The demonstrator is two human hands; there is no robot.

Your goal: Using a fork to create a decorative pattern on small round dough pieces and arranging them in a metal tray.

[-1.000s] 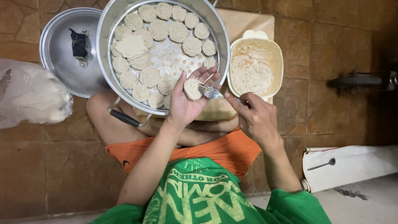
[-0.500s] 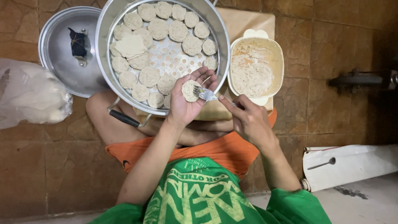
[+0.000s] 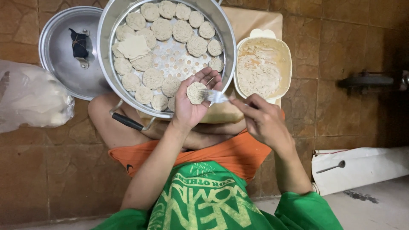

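Already the perforated steamer tray [image 3: 168, 59] is filled around most of its ring with round filled dumplings [image 3: 183, 30], packed edge to edge from about seven o'clock clockwise round to four o'clock, while the holed middle of the tray shows bare metal; a flat square wrapper [image 3: 133, 46] lies on the dumplings at about ten o'clock. Judging from that, most of the filling and placing looks done, with the centre left to fill and plenty of pale minced filling left in the cream plastic tub [image 3: 284, 55] at three o'clock of the tray. The dumpling in hand [image 3: 197, 93] lies open-faced in the cupped left hand [image 3: 191, 104], resting on the palm and the bases of the fingers, which are spread and slightly curled up around it rather than closed over it. The right hand [image 3: 262, 121], at four o'clock of that dumpling, has its thumb and fingers pinched together on a small metal utensil [image 3: 216, 97], whose tip touches the dumpling's right edge. The steamer's lid [image 3: 59, 64] lies upturned at nine o'clock of the tray, with a clear plastic bag [image 3: 30, 100] beside it at about eight o'clock.
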